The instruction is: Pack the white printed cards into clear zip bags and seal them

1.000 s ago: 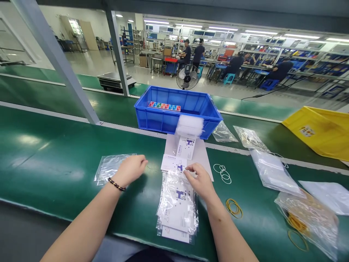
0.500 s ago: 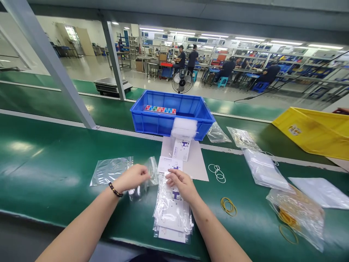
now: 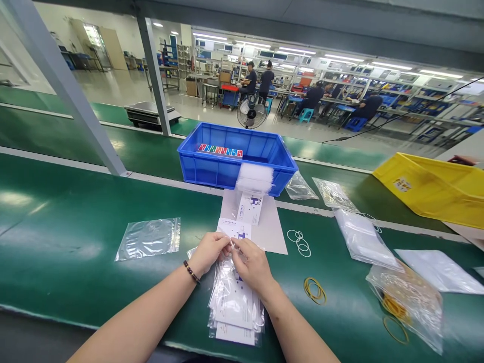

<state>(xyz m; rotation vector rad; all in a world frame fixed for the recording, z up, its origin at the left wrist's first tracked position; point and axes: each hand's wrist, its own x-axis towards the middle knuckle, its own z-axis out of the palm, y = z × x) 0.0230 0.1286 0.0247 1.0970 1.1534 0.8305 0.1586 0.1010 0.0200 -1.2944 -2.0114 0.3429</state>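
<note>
The left hand (image 3: 210, 250) has moved across to meet the right hand (image 3: 252, 261), both pinching a mostly hidden clear bag (image 3: 232, 244) above the bagged cards (image 3: 233, 305).

I can't read the printed cards (image 3: 250, 208) before the blue crate (image 3: 212, 170), nor the sticker (image 3: 402, 184) on the yellow crate (image 3: 434, 199) right of it.

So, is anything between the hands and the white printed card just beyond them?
Nothing visible: in this view the left hand and right hand meet right at the near edge of the white printed card.
</note>
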